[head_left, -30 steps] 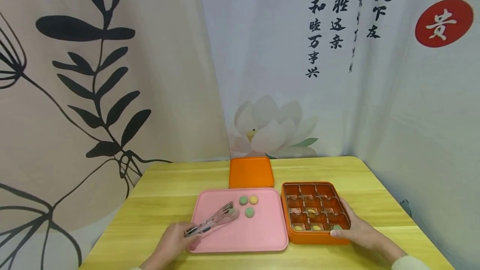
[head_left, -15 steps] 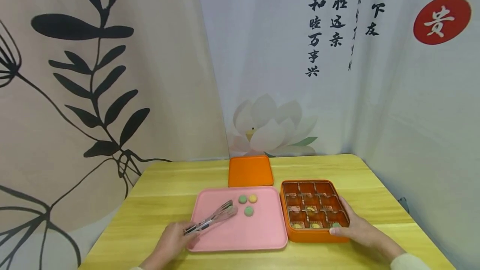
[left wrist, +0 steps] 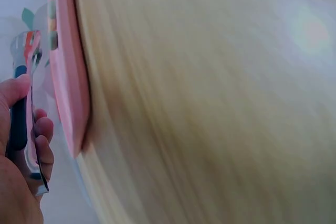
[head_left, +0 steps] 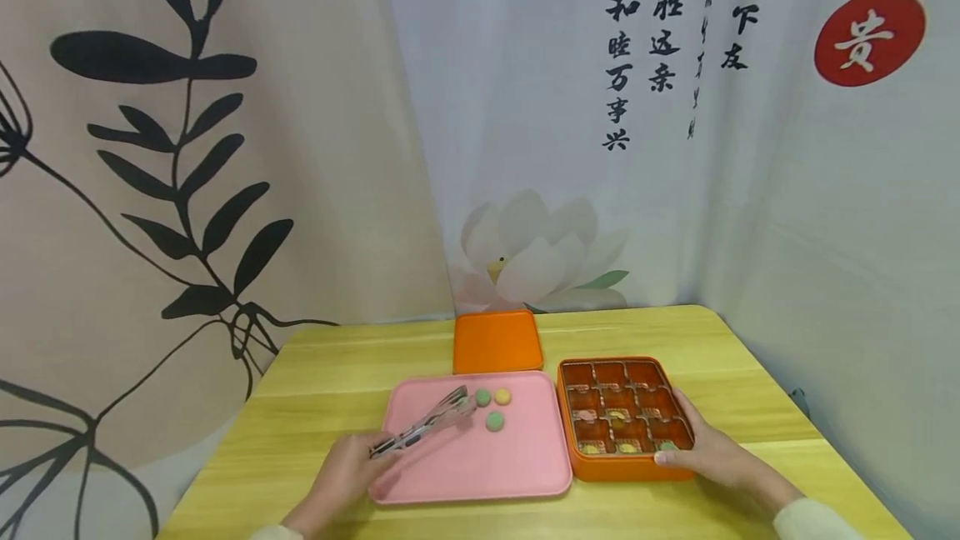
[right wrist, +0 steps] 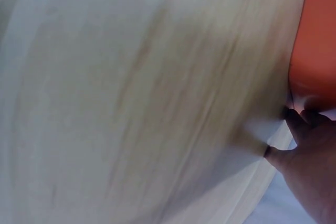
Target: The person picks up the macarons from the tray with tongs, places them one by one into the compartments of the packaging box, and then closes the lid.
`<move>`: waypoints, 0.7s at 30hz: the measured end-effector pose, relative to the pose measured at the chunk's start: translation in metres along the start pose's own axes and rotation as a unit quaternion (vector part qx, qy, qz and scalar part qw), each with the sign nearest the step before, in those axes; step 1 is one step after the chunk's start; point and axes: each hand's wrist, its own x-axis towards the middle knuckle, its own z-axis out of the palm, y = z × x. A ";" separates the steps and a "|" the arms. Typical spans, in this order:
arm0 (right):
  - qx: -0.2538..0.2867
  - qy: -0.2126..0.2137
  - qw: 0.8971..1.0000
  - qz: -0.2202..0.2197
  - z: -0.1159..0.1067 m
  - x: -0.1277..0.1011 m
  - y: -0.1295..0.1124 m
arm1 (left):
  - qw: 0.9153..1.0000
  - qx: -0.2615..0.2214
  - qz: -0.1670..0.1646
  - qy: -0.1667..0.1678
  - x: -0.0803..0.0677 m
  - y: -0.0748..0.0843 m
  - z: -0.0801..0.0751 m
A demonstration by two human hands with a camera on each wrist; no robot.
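My left hand (head_left: pixel 347 467) holds a pair of metal tongs (head_left: pixel 420 429) with dark grips, the thumb pressing on one side in the left wrist view. The tongs' tips hover over the back left of a pink tray (head_left: pixel 480 473). A greenish patch shows between the tips; whether it is a gripped piece I cannot tell. Beside them lie two green round sweets, one at the back (head_left: pixel 482 397) and one nearer (head_left: pixel 494 421), and a yellow sweet (head_left: pixel 502 396). My right hand (head_left: pixel 708 448) grips the right front corner of an orange divided box (head_left: pixel 622 468), thumb on its front rim.
Inside the box's clear insert, pink, yellow and green pieces sit in some front and middle compartments. Behind the tray lies a flat orange lid (head_left: pixel 497 342). Everything rests on a yellow wood-grain table (head_left: pixel 360 348), with printed curtains (head_left: pixel 360 190) behind it.
The tongs' tips have moved slightly away from me and lifted, and the greenish patch has shifted with them. My right hand keeps its grip on the box. The head view has turned slightly.
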 end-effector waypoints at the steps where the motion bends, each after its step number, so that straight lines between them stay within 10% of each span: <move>1: -0.002 0.001 1.000 -0.001 0.000 0.000 -0.001 | 1.000 -0.004 0.000 0.001 0.002 0.001 0.001; 21: 0.013 -0.004 1.000 -0.006 -0.002 0.001 -0.004 | 0.995 -0.033 0.099 -0.001 0.057 0.073 0.039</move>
